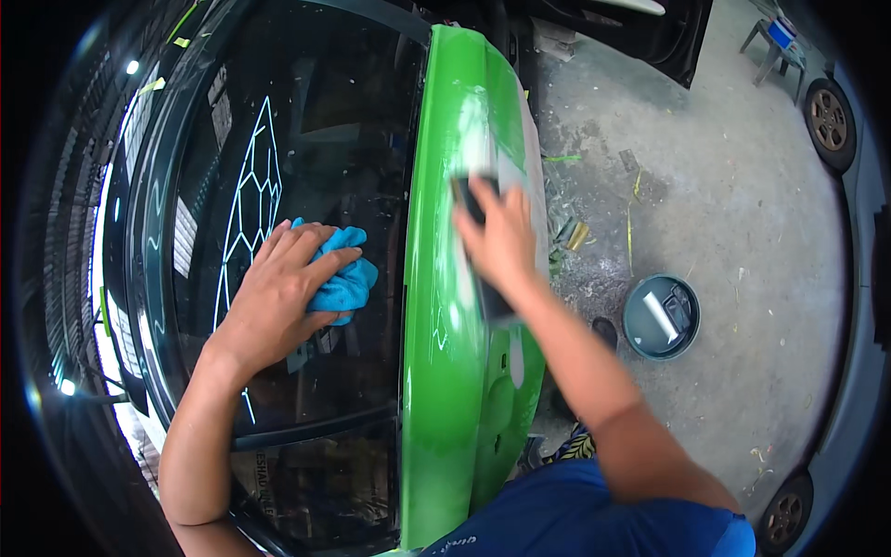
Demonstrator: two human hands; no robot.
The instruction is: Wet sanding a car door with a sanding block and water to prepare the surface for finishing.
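Observation:
My left hand [289, 285] is closed around a crumpled blue cloth [344, 282] and rests on the dark car window [316, 139], over its reflections. Along the glass runs a green car panel [444, 408] with wet streaks and pale, worn patches near its outer edge. My right hand [502, 234] grips a long dark block [492, 299], which looks like a sanding block, flat against that panel. Motion blurs this hand and the block; the block's underside is hidden.
A round dark basin [661, 317] of water, with dark pieces in it, stands on the concrete floor [733, 232]. Scraps of masking material [562, 227] lie beside the panel. An open black car door [640, 37], a small stool [778, 51] and another car [849, 278] are farther off.

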